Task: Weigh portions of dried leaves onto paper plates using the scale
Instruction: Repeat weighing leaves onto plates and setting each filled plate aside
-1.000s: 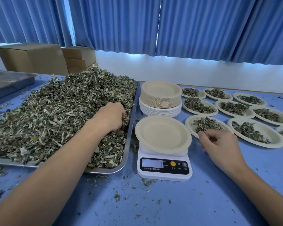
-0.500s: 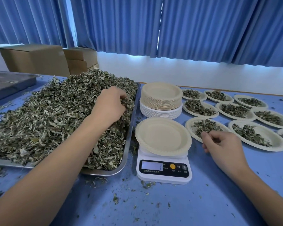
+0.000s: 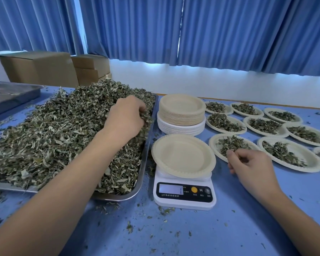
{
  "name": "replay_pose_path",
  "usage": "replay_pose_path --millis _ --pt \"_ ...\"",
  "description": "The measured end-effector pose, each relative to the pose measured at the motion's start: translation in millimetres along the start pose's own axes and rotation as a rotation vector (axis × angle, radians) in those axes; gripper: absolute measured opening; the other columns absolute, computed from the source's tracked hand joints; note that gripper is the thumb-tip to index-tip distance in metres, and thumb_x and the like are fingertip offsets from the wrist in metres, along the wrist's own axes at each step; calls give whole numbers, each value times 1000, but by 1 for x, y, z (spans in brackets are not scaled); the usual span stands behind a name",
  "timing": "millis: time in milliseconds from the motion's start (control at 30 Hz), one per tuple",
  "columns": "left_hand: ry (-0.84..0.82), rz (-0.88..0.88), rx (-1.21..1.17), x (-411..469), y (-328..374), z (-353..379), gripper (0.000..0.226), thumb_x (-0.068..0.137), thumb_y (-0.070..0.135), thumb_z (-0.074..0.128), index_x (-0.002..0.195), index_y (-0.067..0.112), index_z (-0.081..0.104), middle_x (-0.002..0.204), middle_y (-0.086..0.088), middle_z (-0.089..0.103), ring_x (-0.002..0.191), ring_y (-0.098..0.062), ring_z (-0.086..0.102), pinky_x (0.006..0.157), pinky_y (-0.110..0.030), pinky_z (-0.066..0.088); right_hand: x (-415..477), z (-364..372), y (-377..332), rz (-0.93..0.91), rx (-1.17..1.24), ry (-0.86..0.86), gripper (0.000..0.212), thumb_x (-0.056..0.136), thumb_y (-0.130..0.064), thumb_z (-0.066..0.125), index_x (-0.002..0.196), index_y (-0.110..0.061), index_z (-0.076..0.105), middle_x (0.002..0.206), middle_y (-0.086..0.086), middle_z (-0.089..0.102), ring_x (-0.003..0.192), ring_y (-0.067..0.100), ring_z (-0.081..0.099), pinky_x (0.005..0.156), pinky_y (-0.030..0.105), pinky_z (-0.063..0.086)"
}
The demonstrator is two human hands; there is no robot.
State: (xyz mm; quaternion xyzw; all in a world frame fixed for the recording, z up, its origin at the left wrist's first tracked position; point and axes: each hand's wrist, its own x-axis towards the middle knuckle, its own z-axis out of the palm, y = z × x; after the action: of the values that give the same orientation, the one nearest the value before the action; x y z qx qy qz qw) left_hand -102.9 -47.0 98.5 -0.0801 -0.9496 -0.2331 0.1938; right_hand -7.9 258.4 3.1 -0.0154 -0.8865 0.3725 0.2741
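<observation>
left hand curled round a clump of dried leaves, centre-left, heaped in tray. right hand lower right, fingers curled, cannot tell if pinching anything. leaves likely light, brittle, shedding: scoop loosely from underneath. empty plate on scale, centre.

Grey-green dried leaves on a silver metal tray, beige paper plate on a white scale with black panel and yellow button, blue table, pleated blue curtains, brown cardboard boxes

one scale, one tray, nine filled plates
</observation>
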Motion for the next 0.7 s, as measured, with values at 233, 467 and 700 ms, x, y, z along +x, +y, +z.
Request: replay_pose_path --millis 233,467,700 --pt "-294 83 -495 -14 45 17 25 73 11 87 96 15 78 93 1 76 95 -19 71 94 -38 56 0 0 3 22 4 -19 45 99 -24 61 55 -12 60 52 4 62 44 25 52 40 26 38" --pt "-610 81 -451 4 27 11 27 76 17 87 99 28 77 97 11 77 99 -10 70 97 -33 53 1 0 3 27 -14 -18 45 99 -25 61 56 -12 60 51 2 62 46 24 56 45 41 49" --pt "-543 -41 190 25 -25 21 55 89 16 74 141 21 55 145 -6 52 117 -26 59 93 -34 48 1 2 4 44 11 -35 43 99 -26 62 57 -16 61 52 2 63 48 26 58 46 49 53"
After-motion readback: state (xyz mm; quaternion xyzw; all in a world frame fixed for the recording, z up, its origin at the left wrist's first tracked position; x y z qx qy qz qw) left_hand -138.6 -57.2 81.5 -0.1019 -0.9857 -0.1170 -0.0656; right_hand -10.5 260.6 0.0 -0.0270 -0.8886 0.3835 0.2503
